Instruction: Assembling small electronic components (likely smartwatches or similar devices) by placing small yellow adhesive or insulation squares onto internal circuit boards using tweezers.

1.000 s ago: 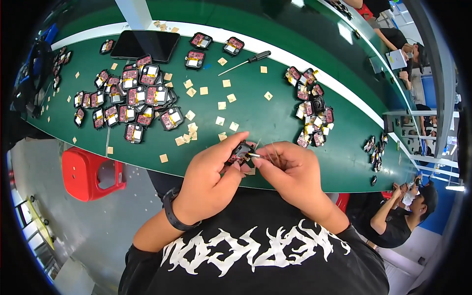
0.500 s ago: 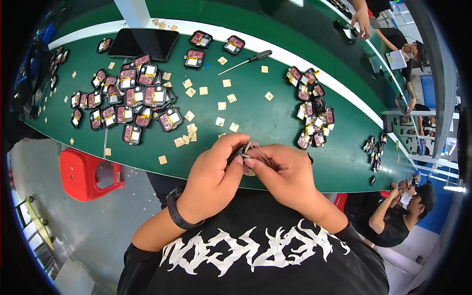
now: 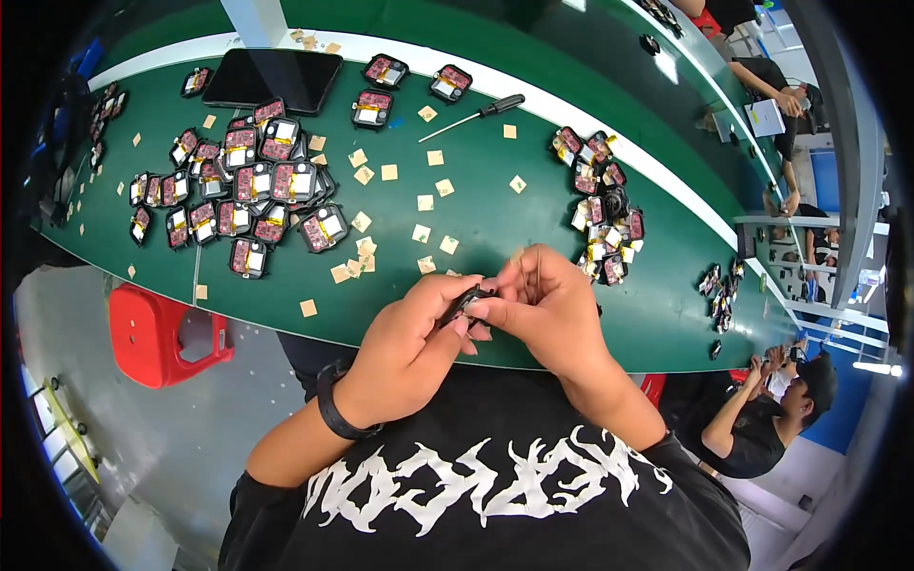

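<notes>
Just over the table's near edge, my left hand (image 3: 414, 328) is closed around a small black-cased device (image 3: 464, 303), gripping it between thumb and fingers. My right hand (image 3: 552, 309) is closed too, its thumb against the device and its index finger curled above. What the right fingers pinch is hidden, though a pale bit shows by their tips. Left of my hands lies a heap of black-cased circuit board units (image 3: 252, 181), red-boarded with white blocks and yellow tape. Small beige paper squares (image 3: 340, 273) are scattered between the heap and my hands.
A black tablet-like slab (image 3: 273, 80) and a screwdriver (image 3: 476, 116) lie along the far side. More units (image 3: 595, 205) are piled at right. A red stool (image 3: 157, 333) stands at lower left. Another person (image 3: 771, 414) sits at far right.
Thin metal prongs, like tweezers, showed between my hands before and no longer show. My right fingers have risen and curled over the device, which stays in my left hand. The view has shifted slightly.
</notes>
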### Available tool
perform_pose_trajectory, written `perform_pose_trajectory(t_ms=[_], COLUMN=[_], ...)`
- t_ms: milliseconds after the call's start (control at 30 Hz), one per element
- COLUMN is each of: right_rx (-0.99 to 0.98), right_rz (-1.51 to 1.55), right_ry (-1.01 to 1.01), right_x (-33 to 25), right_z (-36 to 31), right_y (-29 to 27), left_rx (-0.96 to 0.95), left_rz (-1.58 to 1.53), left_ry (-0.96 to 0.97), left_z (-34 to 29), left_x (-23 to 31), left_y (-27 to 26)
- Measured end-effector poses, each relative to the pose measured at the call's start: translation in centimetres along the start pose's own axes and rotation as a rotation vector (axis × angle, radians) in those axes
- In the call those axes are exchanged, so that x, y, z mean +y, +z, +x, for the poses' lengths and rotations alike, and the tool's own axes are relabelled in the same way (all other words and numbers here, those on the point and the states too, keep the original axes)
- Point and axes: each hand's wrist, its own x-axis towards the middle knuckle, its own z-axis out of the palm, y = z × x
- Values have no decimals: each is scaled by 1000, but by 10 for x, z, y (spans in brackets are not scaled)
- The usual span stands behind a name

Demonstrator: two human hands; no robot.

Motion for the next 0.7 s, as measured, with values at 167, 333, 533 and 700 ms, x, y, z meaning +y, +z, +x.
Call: perform_pose_trajectory(t_ms=[167, 333, 533, 700], right_rx=[-48, -90, -118, -55], right_rz=[-154, -12, -49, 6], right_ry=[94, 146, 133, 218], right_x=[4, -12, 11, 9], right_z=[5, 1, 2, 1], right_y=[-8, 1, -9, -9], left_rx=[-51, 10, 6, 88], left_rz=[25, -124, -159, 96], left_ry=[29, -12, -55, -175], left_z=[-2, -5, -4, -1], left_x=[-12, -17, -17, -3], left_y=[-4, 1, 3, 9])
